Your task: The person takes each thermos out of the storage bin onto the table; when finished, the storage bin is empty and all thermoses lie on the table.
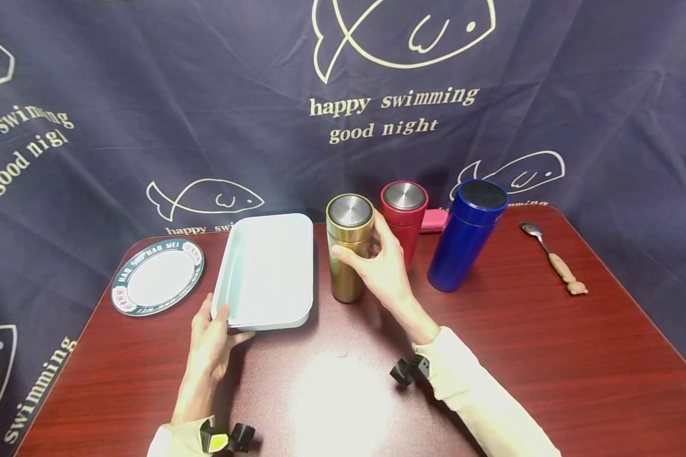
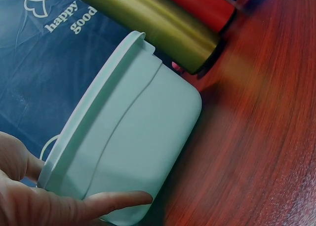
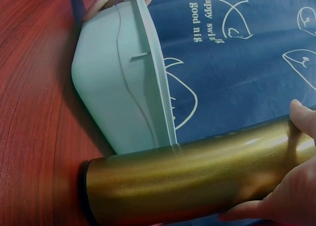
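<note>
A pale green plastic bin (image 1: 274, 273) stands left of the middle of the table, its inside facing the head camera. My left hand (image 1: 207, 346) grips its near left corner, the thumb over the rim and a finger along the outer wall, as the left wrist view shows. To the right of the bin is an upright gold thermos (image 3: 173, 181) with a silver lid. Around its upper part, below the lid, my right hand (image 1: 385, 270) holds it with thumb and fingers. Close behind that hand stands a red thermos (image 1: 403, 216), partly hidden.
A blue thermos (image 1: 463, 244) stands right of the red one, with a pink object (image 1: 433, 220) partly hidden behind them. At far right lies a spoon (image 1: 557, 263) with a wooden handle. A green-rimmed plate (image 1: 157, 277) lies left. A dark fish-print cloth (image 1: 251, 114) hangs behind.
</note>
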A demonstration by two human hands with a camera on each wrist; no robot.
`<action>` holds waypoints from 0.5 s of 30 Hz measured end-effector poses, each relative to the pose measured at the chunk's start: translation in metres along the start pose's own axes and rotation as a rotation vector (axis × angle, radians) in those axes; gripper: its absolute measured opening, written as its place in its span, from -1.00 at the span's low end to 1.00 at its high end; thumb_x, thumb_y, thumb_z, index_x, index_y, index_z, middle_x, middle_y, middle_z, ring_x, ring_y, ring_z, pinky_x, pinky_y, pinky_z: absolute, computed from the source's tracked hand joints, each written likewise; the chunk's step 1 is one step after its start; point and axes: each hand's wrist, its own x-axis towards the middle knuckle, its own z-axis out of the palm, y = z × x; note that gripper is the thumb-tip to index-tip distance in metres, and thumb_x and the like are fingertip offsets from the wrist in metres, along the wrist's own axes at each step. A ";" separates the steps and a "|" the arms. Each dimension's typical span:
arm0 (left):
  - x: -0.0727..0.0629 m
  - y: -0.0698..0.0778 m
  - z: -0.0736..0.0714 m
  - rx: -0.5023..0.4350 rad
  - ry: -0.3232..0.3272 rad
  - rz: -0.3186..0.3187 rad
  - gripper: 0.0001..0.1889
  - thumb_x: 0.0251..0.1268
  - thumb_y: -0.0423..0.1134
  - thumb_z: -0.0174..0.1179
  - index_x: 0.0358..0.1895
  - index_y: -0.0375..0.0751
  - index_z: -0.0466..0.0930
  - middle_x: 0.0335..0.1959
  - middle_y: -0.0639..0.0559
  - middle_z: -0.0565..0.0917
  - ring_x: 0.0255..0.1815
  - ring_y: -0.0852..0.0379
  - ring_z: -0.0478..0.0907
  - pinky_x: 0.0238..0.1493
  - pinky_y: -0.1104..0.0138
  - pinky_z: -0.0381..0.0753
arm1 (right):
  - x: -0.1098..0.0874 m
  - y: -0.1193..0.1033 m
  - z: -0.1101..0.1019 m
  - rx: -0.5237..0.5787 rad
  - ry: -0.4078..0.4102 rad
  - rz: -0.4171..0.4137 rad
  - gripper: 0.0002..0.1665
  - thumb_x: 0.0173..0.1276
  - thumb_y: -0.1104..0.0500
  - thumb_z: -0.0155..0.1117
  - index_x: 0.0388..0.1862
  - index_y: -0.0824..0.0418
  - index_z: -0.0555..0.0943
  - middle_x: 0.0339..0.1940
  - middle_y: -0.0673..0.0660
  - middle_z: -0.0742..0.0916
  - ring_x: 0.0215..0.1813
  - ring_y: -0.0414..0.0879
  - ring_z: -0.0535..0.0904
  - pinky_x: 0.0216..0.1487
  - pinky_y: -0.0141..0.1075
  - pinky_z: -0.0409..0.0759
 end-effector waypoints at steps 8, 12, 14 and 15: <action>-0.001 0.000 -0.001 0.002 0.007 -0.014 -0.42 0.67 -0.33 -0.41 0.61 -0.36 -0.29 0.47 -0.41 0.06 0.15 0.13 0.45 0.19 -0.36 0.26 | 0.000 0.003 0.003 -0.001 -0.017 -0.009 -0.05 0.12 0.31 0.60 0.49 0.20 0.39 0.22 0.20 0.67 0.18 0.00 0.59 0.20 -0.05 0.54; -0.001 0.000 -0.001 0.004 0.006 -0.007 -0.43 0.67 -0.33 -0.41 0.61 -0.38 -0.27 0.46 -0.41 0.06 0.11 0.16 0.48 0.18 -0.35 0.28 | 0.000 0.003 0.004 0.004 -0.020 -0.018 -0.06 0.11 0.32 0.60 0.48 0.21 0.40 0.23 0.20 0.66 0.19 -0.01 0.58 0.21 -0.06 0.54; -0.001 0.000 0.000 0.006 0.006 -0.004 -0.43 0.67 -0.33 -0.41 0.61 -0.39 -0.26 0.46 -0.42 0.07 0.08 0.18 0.49 0.18 -0.35 0.28 | 0.000 0.003 0.005 0.008 -0.018 -0.021 -0.06 0.11 0.33 0.60 0.47 0.21 0.40 0.22 0.20 0.67 0.19 -0.02 0.58 0.21 -0.06 0.54; -0.001 0.001 0.000 0.006 0.004 -0.003 -0.43 0.66 -0.34 -0.41 0.61 -0.38 -0.28 0.46 -0.42 0.06 0.08 0.19 0.49 0.18 -0.36 0.28 | 0.000 0.003 0.005 0.010 -0.016 -0.022 -0.07 0.11 0.33 0.60 0.47 0.21 0.41 0.21 0.20 0.67 0.18 -0.02 0.58 0.21 -0.07 0.54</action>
